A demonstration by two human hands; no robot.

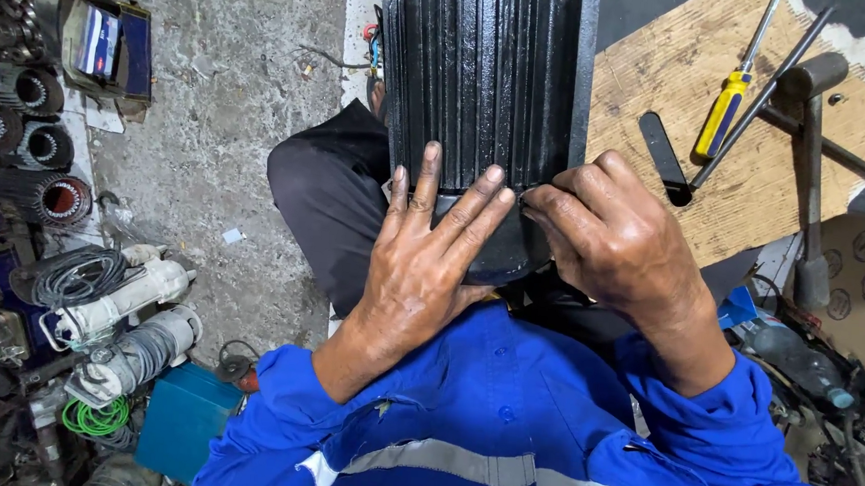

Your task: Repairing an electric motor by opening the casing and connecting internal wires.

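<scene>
I saw the left hand [421, 272] lying flat, fingers spread, on the motor [482, 86]; the right hand [618, 239] pinched its rim.

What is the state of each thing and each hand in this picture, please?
Black finned motor housing: lying between the knees.
Left hand: open, flat on the housing end.
Right hand: fingers curled at the housing edge.
Yellow screwdriver: lying unused on the board.
Hammer: lying unused.

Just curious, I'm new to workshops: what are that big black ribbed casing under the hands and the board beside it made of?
The ribbed casing looks like cast metal painted glossy black: stiff fins, shiny highlights. The board seems to be raw pressed wood, tan and flaky, unfinished.
</scene>
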